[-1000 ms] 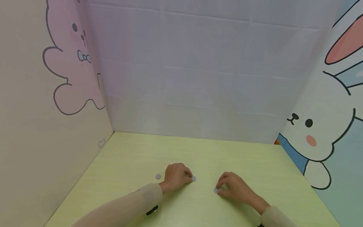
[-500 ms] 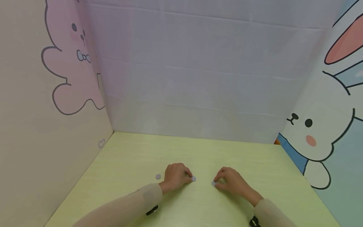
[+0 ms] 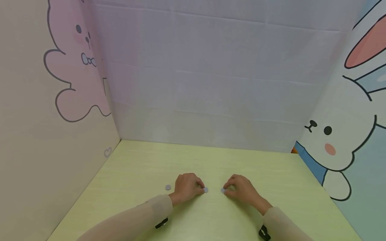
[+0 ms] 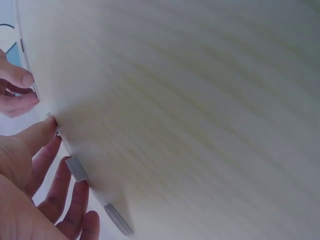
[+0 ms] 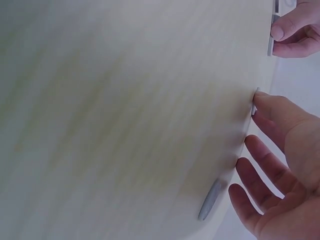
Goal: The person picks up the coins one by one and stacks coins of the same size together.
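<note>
Thumb and index finger of my left hand (image 3: 188,185) pinch the edge of a small silver-grey coin (image 3: 206,189) on the table. Beneath that hand, its other fingertips meet a short stack of coins (image 4: 76,169) in the left wrist view; the head view hides this stack. Facing it, my right hand (image 3: 241,189) pinches another coin (image 3: 222,190), lying flat a small gap to the right of the first. A further coin (image 5: 210,200) rests near the right hand's little finger in the right wrist view. Left of my left wrist lies another coin pile (image 3: 168,187).
The pale yellow table (image 3: 144,160) ends at a white cloth backdrop (image 3: 196,83). A left panel (image 3: 78,73) with a pink bear and a right panel (image 3: 337,144) with a white rabbit enclose the sides.
My right hand has slid its coin leftward and away from me, closer to the coin at my left hand. The left hand has stayed in place.
</note>
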